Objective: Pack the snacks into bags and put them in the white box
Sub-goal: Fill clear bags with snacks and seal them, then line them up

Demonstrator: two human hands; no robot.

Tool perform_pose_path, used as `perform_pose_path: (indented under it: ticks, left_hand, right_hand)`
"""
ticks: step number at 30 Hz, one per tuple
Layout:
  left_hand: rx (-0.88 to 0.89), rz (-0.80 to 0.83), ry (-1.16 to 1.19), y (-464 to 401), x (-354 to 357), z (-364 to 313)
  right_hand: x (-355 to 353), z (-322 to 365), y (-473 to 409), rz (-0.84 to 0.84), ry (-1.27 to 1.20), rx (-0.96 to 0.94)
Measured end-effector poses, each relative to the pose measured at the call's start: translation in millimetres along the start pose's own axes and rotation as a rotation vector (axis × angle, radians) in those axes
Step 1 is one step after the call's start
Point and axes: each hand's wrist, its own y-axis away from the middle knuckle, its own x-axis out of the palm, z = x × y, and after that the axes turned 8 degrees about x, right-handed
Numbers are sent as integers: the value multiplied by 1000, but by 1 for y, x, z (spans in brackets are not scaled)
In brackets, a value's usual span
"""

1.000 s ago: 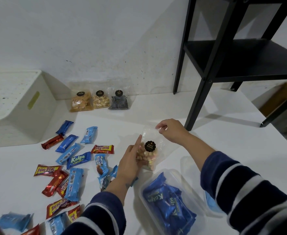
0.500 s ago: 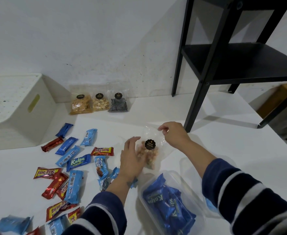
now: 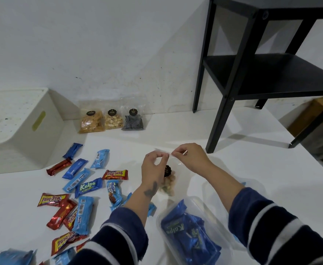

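Both hands, left hand [image 3: 154, 165] and right hand [image 3: 190, 158], pinch the top of a clear snack bag [image 3: 168, 183] above the surface [image 3: 252, 169]. Many wrapped snacks [image 3: 76, 190] lie loose; the white box [image 3: 21, 127] appears upturned, unfilled.

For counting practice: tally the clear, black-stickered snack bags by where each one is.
Wall bags: 3
Held bag: 1
Total: 4

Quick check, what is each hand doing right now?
Left hand: pinching the top edge of the clear plastic nut bag.
Right hand: pinching the same edge.
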Motion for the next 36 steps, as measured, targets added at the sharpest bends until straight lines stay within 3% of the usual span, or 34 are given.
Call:
perform_pose_path:
  ticks: [6,11,17,23,26,30,36]
  left_hand:
    - [57,35,-46,-4,-3,6]
    - [32,216,-183,7,-19,39]
    - [1,182,-232,1,-20,53]
    - [0,241,-200,-18,-20,54]
    - [37,295,-523,-37,-28,66]
    - [-30,624,-1043,-53,-34,80]
    - [-95,693,-1108,-57,-31,86]
  right_hand:
    - [12,0,-15,-83,-9,56]
    - [16,2,-18,-84,-157,15]
    - [48,-20,-5,72,-216,116]
    - [57,-33,-25,2,-155,156]
    - [42,-32,-54,-12,-121,157]
    - [22,-17,-101,-56,-83,119]
    - [25,17,-178,-35,-158,89]
